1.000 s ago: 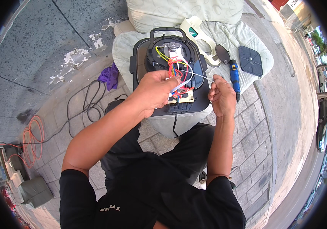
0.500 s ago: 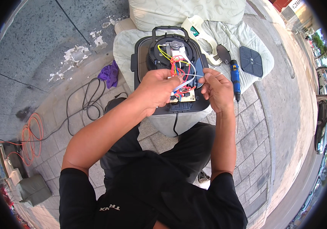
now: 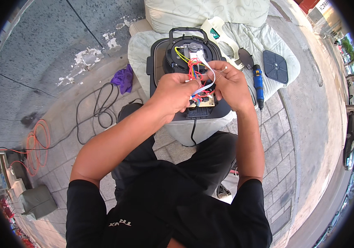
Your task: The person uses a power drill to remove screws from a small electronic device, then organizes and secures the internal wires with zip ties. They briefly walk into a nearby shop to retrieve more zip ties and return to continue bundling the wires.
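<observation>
In front of me an opened dark appliance (image 3: 155, 76) shows a round black housing and a small tan circuit board (image 3: 205, 103). Red, yellow, blue and white wires (image 3: 194, 68) run between them, along with a flat white ribbon cable (image 3: 212, 73). My left hand (image 3: 181, 91) is closed, thumb and forefinger pinching the wire bundle at its left side. Close by on the right, my right hand (image 3: 231, 84) is pinched on a thin pale strand (image 3: 226, 68), whose white tip sticks out past the fingers. Whether it is a cable tie or a wire I cannot tell.
Right of the appliance, a blue-and-black power screwdriver (image 3: 258, 84), a dark square panel (image 3: 275, 66) and a cream plastic frame (image 3: 226, 39) lie on a pale cushion (image 3: 286, 80). A purple cloth (image 3: 123, 78) and black cable (image 3: 96, 111) are on the paving to the left.
My right hand has moved in toward the left hand and the wires, and the strand stretched between them has shortened. The left hand still pinches the bundle. The view has shifted slightly.
</observation>
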Motion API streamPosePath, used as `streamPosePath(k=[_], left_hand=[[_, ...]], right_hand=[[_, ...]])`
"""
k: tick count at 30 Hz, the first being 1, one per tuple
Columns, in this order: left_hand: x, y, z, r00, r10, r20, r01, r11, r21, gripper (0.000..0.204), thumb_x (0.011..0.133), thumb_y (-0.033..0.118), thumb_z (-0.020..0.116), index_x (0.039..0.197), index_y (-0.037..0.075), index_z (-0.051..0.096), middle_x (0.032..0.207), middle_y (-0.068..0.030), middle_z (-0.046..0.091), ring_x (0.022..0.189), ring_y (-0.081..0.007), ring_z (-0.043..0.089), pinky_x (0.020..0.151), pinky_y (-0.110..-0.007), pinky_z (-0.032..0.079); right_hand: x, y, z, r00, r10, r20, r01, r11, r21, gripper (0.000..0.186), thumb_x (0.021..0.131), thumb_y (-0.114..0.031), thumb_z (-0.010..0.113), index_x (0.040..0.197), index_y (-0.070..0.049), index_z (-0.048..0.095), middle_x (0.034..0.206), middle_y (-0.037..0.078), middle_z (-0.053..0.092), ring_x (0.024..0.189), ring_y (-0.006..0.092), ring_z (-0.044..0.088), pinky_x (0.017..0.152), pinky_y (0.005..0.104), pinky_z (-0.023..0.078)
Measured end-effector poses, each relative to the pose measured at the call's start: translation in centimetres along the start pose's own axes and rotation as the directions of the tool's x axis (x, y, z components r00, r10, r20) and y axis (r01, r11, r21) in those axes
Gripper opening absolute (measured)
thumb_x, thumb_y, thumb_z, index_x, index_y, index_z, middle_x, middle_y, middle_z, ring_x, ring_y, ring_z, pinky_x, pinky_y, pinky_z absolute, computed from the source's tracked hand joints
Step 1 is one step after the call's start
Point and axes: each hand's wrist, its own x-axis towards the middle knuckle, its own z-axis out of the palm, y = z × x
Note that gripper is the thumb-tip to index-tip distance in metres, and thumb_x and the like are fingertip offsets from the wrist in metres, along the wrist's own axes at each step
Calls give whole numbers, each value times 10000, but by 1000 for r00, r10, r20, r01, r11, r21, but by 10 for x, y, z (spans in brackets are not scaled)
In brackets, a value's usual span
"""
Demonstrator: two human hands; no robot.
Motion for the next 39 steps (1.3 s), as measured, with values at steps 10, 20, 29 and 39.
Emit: streamPosePath(k=[10, 20, 29, 39], left_hand=[[-6, -3, 6, 998, -8, -62, 6, 999, -34, 241, 1000, 233, 711, 1146, 42, 734, 905, -19, 706, 556, -59, 509, 487, -260, 510], [-5, -4, 6, 999, -2, -41, 0, 999, -41, 223, 990, 228, 720, 1111, 41, 726, 875, -2, 688, 584, -59, 512, 511, -264, 526], [-5, -2, 3, 999, 14, -36, -15, 1000, -11, 245, 995, 209, 671, 1113, 3, 729, 841, -34, 688, 626, -95, 590, 508, -273, 535], [-10, -6, -16, 996, 0, 93, 0, 1000, 5, 350, 1032, 261, 679, 1231, -28, 680, 972, -49, 697, 678, -91, 617, 572, -280, 589]], right_hand=[[4, -14, -4, 984, 145, 106, -117, 963, -241, 255, 1024, -157, 649, 1211, 6, 707, 901, 50, 753, 499, 51, 509, 434, 217, 385], [33, -27, -10, 871, 371, 322, -332, 928, -172, 291, 977, -245, 742, 1104, 17, 752, 804, 37, 710, 434, 41, 470, 375, 211, 267], [35, -31, 5, 865, 428, 263, -424, 903, -74, 271, 883, -269, 823, 937, -22, 727, 786, 48, 679, 453, 83, 513, 362, 236, 266], [38, -33, 26, 898, 419, 135, -391, 901, -189, 232, 856, -257, 813, 825, -47, 718, 694, 38, 654, 469, 78, 514, 355, 239, 268]])
